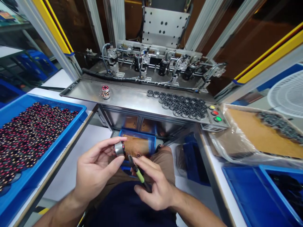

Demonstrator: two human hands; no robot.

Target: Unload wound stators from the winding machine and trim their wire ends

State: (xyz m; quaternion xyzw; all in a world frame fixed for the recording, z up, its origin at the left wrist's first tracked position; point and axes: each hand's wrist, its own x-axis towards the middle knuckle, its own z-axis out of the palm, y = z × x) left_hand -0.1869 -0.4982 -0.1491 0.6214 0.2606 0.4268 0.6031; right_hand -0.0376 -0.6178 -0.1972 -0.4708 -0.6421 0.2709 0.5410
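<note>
Between the fingertips and thumb of my left hand [94, 167] is a small motor stator [119, 148], a silver ring with red and black ends, turned on its side. My right hand [156, 186] is wrapped around a pair of pliers [139, 175] with a green-and-black handle. Their dark tip points up toward the stator, close to its right end; I cannot tell whether it touches. Both hands are over my lap. Two more stators [105, 91] with red and copper tops stand at the left of the metal ledge [127, 94].
Many black, ring-like parts [182, 104] crowd the ledge's right side, beside a button box [215, 115]. Behind it runs a machine fixture [163, 63]. A blue tray [80, 108] of wound parts stands left; a plastic-lined carton [251, 129] and blue bins [241, 186] are right.
</note>
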